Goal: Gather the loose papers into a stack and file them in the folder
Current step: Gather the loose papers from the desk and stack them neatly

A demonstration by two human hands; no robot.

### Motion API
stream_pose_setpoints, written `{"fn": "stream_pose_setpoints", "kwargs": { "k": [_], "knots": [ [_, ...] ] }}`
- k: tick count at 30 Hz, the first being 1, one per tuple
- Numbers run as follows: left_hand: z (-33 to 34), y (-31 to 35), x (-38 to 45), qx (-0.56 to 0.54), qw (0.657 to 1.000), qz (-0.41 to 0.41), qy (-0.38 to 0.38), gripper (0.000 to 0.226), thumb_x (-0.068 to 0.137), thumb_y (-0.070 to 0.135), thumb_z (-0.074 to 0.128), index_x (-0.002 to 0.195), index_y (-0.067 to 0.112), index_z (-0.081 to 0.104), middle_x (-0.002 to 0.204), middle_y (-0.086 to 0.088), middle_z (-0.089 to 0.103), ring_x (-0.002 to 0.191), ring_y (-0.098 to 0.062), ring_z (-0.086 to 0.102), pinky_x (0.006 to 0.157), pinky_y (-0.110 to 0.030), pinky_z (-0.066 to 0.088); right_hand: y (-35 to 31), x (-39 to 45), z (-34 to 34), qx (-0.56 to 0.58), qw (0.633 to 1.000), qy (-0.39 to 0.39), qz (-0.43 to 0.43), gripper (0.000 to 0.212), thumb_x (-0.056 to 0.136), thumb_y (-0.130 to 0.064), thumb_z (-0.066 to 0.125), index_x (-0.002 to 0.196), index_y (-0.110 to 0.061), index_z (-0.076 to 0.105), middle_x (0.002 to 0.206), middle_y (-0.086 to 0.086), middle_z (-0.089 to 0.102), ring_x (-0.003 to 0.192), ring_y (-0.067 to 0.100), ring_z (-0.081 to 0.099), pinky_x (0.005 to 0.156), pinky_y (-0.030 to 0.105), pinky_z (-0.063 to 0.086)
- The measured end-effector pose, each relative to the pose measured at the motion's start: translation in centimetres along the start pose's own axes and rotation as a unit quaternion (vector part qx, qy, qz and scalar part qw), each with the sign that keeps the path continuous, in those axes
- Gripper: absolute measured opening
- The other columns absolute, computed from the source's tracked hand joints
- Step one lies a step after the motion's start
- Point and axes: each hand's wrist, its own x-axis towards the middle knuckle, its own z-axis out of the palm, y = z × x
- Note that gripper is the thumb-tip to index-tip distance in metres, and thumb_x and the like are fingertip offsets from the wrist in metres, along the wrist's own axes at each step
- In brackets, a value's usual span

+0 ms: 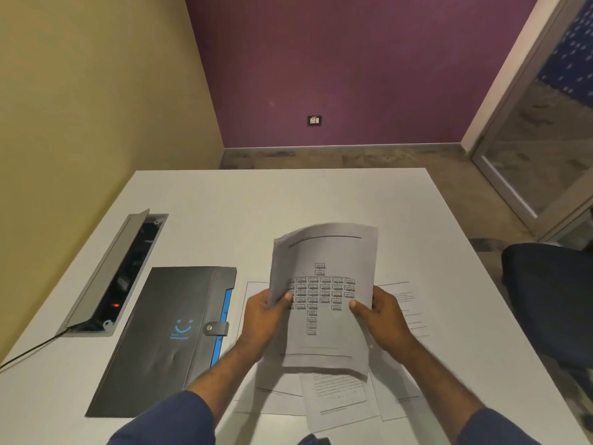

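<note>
I hold a small stack of papers (pixel 324 252) above the white table, its top sheet printed with a box chart. My left hand (pixel 266 319) grips the stack's left edge and my right hand (pixel 382 316) grips its right edge. Under the stack, several loose printed sheets lie flat on the table: one at the left (pixel 253 290), one in the middle (pixel 337 396), one at the right (pixel 404 303). The black folder (pixel 160 335), with a blue edge and a snap tab, lies closed to the left of the papers.
The white table (pixel 288 200) stands against a beige wall on the left. An open cable box (pixel 115 277) with a black cord is set into the table left of the folder. A dark chair (pixel 552 300) stands at the table's right edge.
</note>
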Motion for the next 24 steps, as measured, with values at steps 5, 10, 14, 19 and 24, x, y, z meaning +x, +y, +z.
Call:
{"fn": "stream_pose_setpoints", "kwargs": {
  "k": [5,10,14,19,24],
  "knots": [
    [0.2,-1.0,0.7,0.046,0.998,-0.002,0.038,0.013,0.090,0.022,0.071,0.081,0.031,0.070,0.067,0.012,0.074,0.064,-0.003,0.070,0.049,-0.008,0.049,0.7,-0.5,-1.5,0.030,0.996,-0.040,0.073,0.017,0.092,-0.015,0.063,0.107,-0.016,0.070,0.096,0.002,0.077,0.079,0.016,0.072,0.062,0.026,0.053],
    [-1.9,-1.7,2.1,0.087,0.986,-0.012,0.144,0.010,0.091,0.015,0.069,0.095,0.007,0.073,0.073,-0.002,0.070,0.071,-0.021,0.066,0.058,-0.024,0.052,4.0,-0.9,-2.7,-0.046,0.986,0.032,0.157,0.022,0.087,-0.024,0.070,0.104,-0.009,0.067,0.085,0.009,0.067,0.072,0.020,0.065,0.063,0.031,0.055],
    [-4.8,-1.7,2.3,0.078,0.979,-0.023,0.187,0.018,0.090,0.013,0.070,0.105,0.005,0.074,0.076,0.001,0.069,0.079,-0.026,0.068,0.070,-0.029,0.052,6.7,-1.4,-2.5,-0.240,0.958,0.034,0.154,0.047,0.080,-0.031,0.074,0.121,-0.013,0.060,0.118,0.006,0.064,0.110,0.022,0.061,0.092,0.034,0.049],
    [-7.0,-2.3,1.2,0.085,0.978,-0.031,0.186,0.012,0.092,0.012,0.067,0.103,0.015,0.071,0.076,0.008,0.067,0.073,-0.015,0.066,0.065,-0.024,0.051,8.7,-2.5,0.0,-0.474,0.868,-0.028,0.143,0.066,0.075,-0.061,0.060,0.125,-0.020,0.051,0.126,-0.001,0.051,0.118,0.021,0.044,0.088,0.036,0.045],
    [-7.6,-3.5,0.3,0.098,0.976,-0.054,0.188,0.012,0.092,0.013,0.067,0.103,0.009,0.071,0.076,0.004,0.068,0.072,-0.016,0.066,0.061,-0.023,0.050,8.6,-2.7,1.8,-0.572,0.808,-0.013,0.143,0.031,0.087,-0.038,0.053,0.111,-0.019,0.055,0.117,0.000,0.053,0.107,0.021,0.049,0.082,0.034,0.048]
  ]
}}
